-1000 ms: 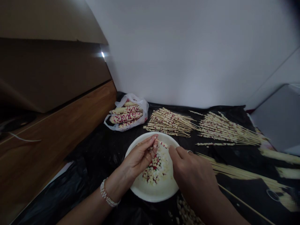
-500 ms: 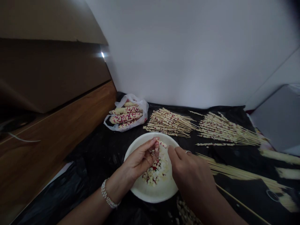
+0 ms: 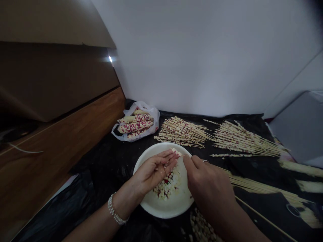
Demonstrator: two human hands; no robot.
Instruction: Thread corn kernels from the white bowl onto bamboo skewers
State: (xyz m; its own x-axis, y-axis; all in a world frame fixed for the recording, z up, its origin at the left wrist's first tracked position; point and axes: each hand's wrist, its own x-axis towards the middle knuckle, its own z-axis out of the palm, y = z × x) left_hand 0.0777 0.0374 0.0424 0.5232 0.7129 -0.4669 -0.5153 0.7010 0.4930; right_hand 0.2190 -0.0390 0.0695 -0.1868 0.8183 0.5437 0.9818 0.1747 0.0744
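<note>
Pinching kernel-threaded thin wooden skewer [image 3: 176, 152] at lower centre: left hand [image 3: 153, 169] fingertips pressed on kernel end, right hand [image 3: 207, 185] thumb and forefinger closed on stick. Both over round white bowl [image 3: 164, 210] of red-white corn kernels [image 3: 166, 185].

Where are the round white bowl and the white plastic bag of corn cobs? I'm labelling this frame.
round white bowl [image 3: 161, 211]: head view, bare near rim.
white plastic bag of corn cobs [image 3: 155, 112]: head view, bag's right edge.
</note>
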